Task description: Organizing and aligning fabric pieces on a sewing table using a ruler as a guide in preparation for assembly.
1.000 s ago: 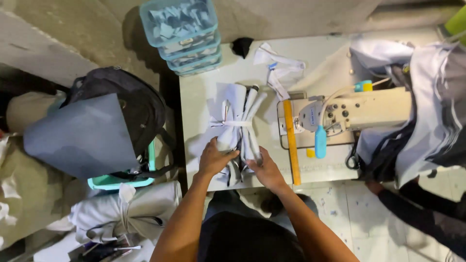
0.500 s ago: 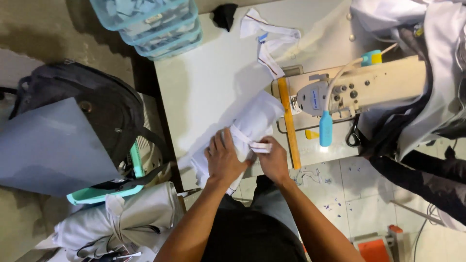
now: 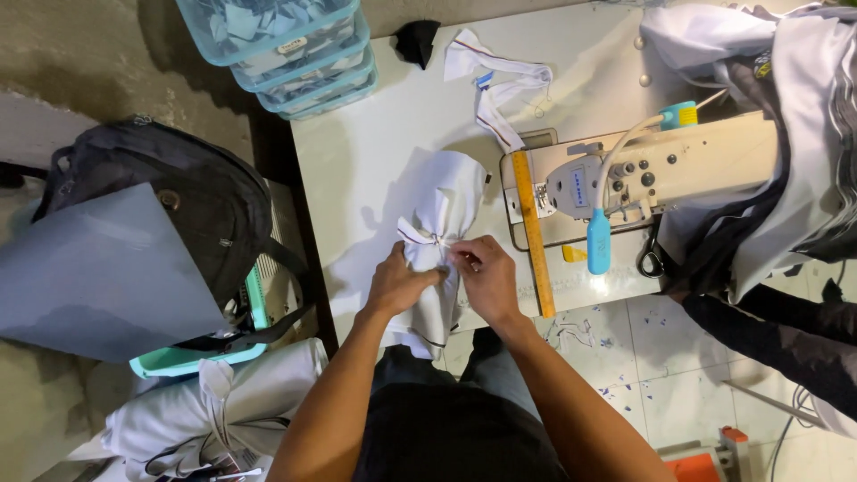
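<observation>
Both hands [image 3: 442,268] pinch tie on white fabric bundle [image 3: 444,210].

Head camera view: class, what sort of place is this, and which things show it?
Probably a garment sewing workshop. A cream industrial sewing machine sits on the white worktable, both hands grip a tied white fabric bundle, and stacked clear-blue plastic bins hold cloth scraps.

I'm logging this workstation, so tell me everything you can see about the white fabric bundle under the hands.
The white fabric bundle looks like soft cloth pieces, gathered and cinched near the middle by a thin tie. It lies on the white table, left of the yellow ruler, its lower end hanging over the near edge. The left hand and right hand pinch it at the tie.
</observation>
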